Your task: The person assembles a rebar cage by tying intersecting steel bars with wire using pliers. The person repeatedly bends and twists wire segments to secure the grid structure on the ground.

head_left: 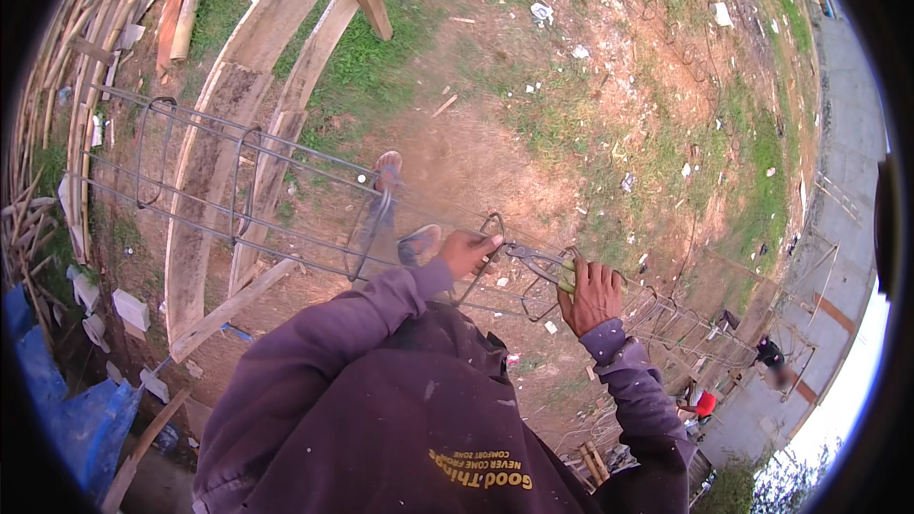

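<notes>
Closest to my camera I have the front of a dark purple sweatshirt, its two sleeves reaching forward over a long steel cage. At the end of the right sleeve, I see the right hand with its fingers wrapped around the green handles of a pair of pliers. The pliers point leftward, their tip by a bent stirrup of the cage; I can't tell whether the jaws grip anything. The left hand is just beside that tip, thumb and forefinger brought close together at the stirrup, but I can't make out whether they pinch a wire.

Below the cage I see two feet on bare reddish soil. To the left, the cage crosses above long wooden planks, which my fisheye bends, with grass alongside. Farther out on that side lie a crumpled blue tarp and a stack of thin poles. Off to the far right, near a grey paved strip, I can see a person in dark clothing
</notes>
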Action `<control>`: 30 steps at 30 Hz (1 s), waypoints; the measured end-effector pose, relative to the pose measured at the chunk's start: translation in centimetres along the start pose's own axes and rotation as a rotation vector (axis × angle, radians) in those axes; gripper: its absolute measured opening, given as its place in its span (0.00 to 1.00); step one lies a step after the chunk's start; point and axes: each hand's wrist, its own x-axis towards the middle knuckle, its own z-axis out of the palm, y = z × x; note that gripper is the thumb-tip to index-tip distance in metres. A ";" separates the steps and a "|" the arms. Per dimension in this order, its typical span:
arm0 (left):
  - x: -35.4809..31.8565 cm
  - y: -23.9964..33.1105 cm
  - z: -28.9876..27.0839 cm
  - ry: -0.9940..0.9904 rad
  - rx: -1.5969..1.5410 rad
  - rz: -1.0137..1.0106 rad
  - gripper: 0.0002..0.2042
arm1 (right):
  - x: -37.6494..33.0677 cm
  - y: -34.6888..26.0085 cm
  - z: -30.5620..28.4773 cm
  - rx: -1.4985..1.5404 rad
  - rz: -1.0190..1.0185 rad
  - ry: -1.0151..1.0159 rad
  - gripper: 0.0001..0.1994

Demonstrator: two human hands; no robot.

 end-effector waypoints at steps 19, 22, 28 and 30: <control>0.9 -0.2 10.6 -0.261 1.300 0.984 0.20 | -1.1 -0.6 -1.5 0.407 0.339 -0.647 0.16; 2.0 0.1 11.5 -0.184 1.242 0.851 0.16 | -1.3 -2.5 -2.6 -0.094 0.270 -0.276 0.22; 0.1 0.4 11.6 0.096 1.054 1.307 0.20 | 3.3 1.5 -4.6 0.600 0.564 -1.199 0.27; 0.2 1.7 11.6 -0.099 1.088 1.086 0.21 | 2.8 1.7 -4.8 0.567 0.538 -1.117 0.27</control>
